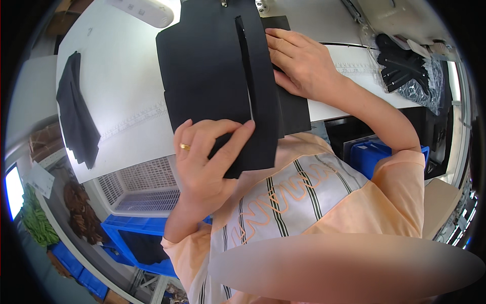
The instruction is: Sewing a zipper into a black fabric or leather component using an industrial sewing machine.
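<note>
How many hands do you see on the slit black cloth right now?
2. The left hand lies by the lower end of the slit; the right hand is at the cloth's right edge, higher up. No others show.

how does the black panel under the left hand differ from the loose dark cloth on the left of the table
The black panel is wide and spread fairly flat; the loose dark cloth is narrower and lies creased. A long slit shows in the panel, none in the cloth. The left hand rests on the panel, while no hand touches the cloth. Both look dark and plain.
</note>
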Demonstrator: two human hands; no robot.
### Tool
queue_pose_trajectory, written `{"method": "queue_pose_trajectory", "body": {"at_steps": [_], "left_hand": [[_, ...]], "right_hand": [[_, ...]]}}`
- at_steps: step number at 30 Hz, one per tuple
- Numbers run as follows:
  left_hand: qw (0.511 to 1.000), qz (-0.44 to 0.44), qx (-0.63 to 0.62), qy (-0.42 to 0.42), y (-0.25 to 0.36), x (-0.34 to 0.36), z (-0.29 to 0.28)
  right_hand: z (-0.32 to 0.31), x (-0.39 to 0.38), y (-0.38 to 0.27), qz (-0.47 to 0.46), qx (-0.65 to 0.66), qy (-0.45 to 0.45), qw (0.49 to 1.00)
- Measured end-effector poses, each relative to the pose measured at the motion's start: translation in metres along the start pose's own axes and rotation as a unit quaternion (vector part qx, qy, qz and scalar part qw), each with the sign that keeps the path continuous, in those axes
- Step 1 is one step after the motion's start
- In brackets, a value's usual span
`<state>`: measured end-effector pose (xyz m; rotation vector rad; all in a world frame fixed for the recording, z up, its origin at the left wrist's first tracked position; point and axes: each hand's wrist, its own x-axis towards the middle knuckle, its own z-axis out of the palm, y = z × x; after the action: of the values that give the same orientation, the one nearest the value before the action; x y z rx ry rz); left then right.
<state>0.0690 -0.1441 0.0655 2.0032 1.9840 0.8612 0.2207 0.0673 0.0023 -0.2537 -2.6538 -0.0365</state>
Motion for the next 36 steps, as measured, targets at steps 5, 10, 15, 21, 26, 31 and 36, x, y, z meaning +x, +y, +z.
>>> {"method": "queue_pose_trajectory", "body": {"at_steps": [5, 10, 15, 21, 26, 31, 36], "left_hand": [[0.999, 0.003, -0.022, 0.024, -0.009, -0.014, 0.031], [0.999, -0.02, -0.026, 0.022, -0.01, -0.019, 0.043], [0.999, -0.023, -0.017, 0.02, -0.008, -0.02, 0.047], [0.999, -0.036, -0.006, 0.009, -0.008, -0.024, 0.053], [0.998, -0.005, 0.009, 0.055, -0.011, -0.023, 0.056], [0.998, -0.009, 0.01, 0.063, -0.011, -0.025, 0.058], [0.998, -0.012, 0.006, 0.055, -0.009, -0.025, 0.056]], "right_hand": [[0.008, 0.006, 0.0, 0.004, 0.008, -0.013, 1.0], [0.009, 0.008, -0.001, 0.02, 0.022, 0.004, 1.0], [0.008, 0.008, 0.0, 0.023, 0.014, 0.008, 1.0], [0.007, 0.008, 0.001, 0.021, 0.022, 0.001, 1.0], [-0.008, 0.016, -0.001, 0.027, 0.054, -0.066, 0.996], [-0.002, 0.013, 0.001, 0.006, 0.039, -0.051, 0.998], [-0.002, 0.013, 0.001, 0.014, 0.027, -0.062, 0.998]]}}
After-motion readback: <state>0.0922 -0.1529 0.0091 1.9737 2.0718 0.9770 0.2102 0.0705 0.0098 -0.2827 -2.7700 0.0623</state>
